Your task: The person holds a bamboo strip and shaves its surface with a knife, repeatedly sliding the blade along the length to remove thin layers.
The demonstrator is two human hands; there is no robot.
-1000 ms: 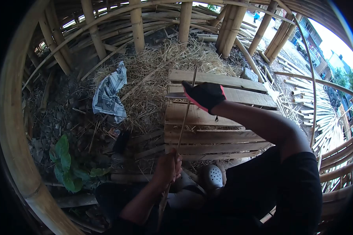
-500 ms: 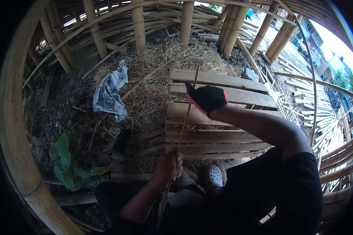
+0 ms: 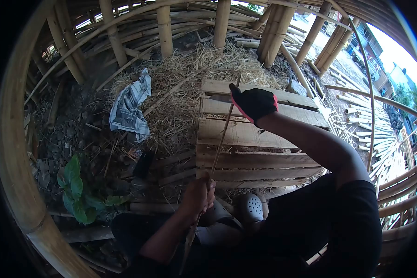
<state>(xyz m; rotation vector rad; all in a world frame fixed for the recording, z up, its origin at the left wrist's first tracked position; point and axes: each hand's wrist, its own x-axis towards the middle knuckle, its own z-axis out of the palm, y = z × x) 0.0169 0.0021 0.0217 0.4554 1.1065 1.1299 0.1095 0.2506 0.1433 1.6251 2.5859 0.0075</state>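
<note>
A long, thin bamboo strip (image 3: 221, 141) runs upward from my lap, tilted slightly right. My left hand (image 3: 197, 195), bare, is wrapped round its lower part. Near the strip's upper end is my right hand (image 3: 256, 103), in a black glove with a pinkish-red edge. Its thumb points up along the strip and its fingers appear closed around it, though the fingertips are hidden. Below the strip and my right hand lies a slatted wooden pallet (image 3: 264, 132).
Straw (image 3: 180, 88) and crumpled newspaper (image 3: 130, 109) lie left of the pallet. A leafy plant (image 3: 76, 185) grows at lower left. Bamboo posts (image 3: 164, 32) stand behind, and cut bamboo poles (image 3: 375, 134) are piled at right. My clog (image 3: 252, 208) is by the pallet's near edge.
My right hand has shifted up and to the right, and the strip's upper end has swung slightly right. My left hand has stayed almost in place.
</note>
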